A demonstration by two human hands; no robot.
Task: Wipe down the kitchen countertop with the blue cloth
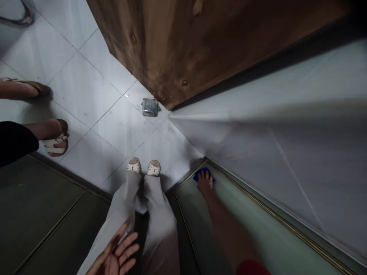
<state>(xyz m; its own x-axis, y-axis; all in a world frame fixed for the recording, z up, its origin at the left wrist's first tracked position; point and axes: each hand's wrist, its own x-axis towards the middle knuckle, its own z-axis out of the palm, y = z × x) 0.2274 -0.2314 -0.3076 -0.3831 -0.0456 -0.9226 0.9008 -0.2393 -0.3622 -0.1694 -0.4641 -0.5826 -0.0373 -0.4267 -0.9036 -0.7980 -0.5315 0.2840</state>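
My right hand (205, 182) presses a blue cloth (197, 175) against the pale green panel (243, 214), close to its far corner. The cloth shows around the spread fingers, and part of it is hidden under the palm. My right arm reaches out straight, with a red sleeve at the bottom edge. Near my lap, my left hand (119, 252) is held in the air, palm up, with the fingers apart and nothing in it. It is nearest to my light trousers (120, 202).
A brown wooden piece (172, 49) overhangs the white tiled floor (94, 88). A small grey packet-like object (150, 107) lies on the tiles beneath its edge. A pale wall (281, 152) rises along the right. Another person's sandalled foot (59, 143) stands at the left, near dark panels (43, 191).
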